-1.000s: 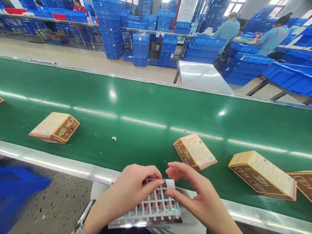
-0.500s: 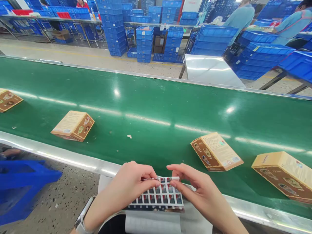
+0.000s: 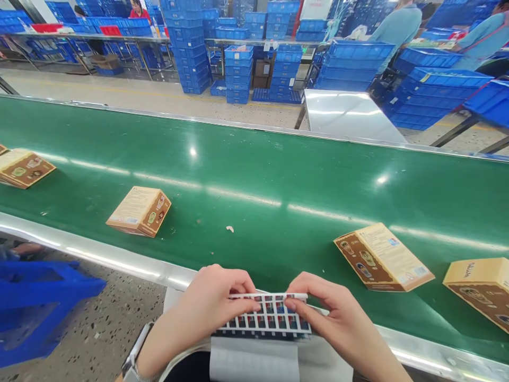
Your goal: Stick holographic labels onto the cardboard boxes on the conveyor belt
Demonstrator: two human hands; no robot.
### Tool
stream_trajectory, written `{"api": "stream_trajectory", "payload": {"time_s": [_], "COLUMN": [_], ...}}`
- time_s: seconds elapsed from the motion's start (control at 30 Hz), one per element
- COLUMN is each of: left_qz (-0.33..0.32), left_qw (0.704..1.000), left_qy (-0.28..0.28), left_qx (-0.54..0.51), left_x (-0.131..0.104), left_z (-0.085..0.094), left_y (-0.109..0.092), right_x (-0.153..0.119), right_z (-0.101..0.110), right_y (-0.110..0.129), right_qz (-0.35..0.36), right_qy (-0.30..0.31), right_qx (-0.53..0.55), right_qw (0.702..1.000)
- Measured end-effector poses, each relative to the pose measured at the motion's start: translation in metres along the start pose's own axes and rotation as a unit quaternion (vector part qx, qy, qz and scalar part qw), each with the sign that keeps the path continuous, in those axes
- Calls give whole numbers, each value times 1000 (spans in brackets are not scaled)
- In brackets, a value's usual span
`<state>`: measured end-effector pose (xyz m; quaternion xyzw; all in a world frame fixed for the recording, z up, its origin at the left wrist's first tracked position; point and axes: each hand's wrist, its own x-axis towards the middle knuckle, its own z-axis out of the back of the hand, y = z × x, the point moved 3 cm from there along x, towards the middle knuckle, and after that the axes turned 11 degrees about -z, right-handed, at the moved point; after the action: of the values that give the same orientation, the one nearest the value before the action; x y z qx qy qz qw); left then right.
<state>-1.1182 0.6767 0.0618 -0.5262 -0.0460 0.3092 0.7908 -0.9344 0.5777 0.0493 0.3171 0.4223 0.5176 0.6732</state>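
A white grid-like tray with small dark and red pieces in its cells is held between both hands over the near edge of the belt. My left hand pinches its upper left part between thumb and fingers. At its upper right corner, my right hand grips the rim, thumb on the near side. The tray is tilted, its cells facing me. Below it lies a white sheet. Fingertips behind the tray are hidden.
Brown and cream boxes lie on the green belt: one at left, one at right, others near both sides. A blue plastic frame stands at lower left. Beyond are a metal table, stacked blue crates and people.
The boxes on the belt have shifted right. My right hand has moved slightly right and now grips the tray's corner more closely. The tray has shifted right and tilted a little.
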Motion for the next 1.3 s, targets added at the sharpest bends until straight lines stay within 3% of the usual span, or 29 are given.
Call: {"api": "stream_trajectory", "payload": {"time_s": [0.3,0.5,0.73,1.07,1.3], "left_qz": [13,44,3,8,8], "left_qw": [995,997,998,996,998], "left_qy": [50,15,31,8,14], "left_qx": [-81,-60,-62,-94,-65], "left_x": [-2,-4,-3,-3,-3], "left_z": [0,7,7,7,8], "left_y": [6,10,11,10,8], "right_x": [-2,-4,-7,-5,-9], "right_z": [10,19,17,16,12], "right_y": [-7,-17,-12,-13,-8], "right_qz": [1,-29,-65,-52,-89], "right_qy": [-10,-22,-45,-33,-63], "right_qx": [33,69,129,123,155], "right_qw": [999,997,988,990,982]}}
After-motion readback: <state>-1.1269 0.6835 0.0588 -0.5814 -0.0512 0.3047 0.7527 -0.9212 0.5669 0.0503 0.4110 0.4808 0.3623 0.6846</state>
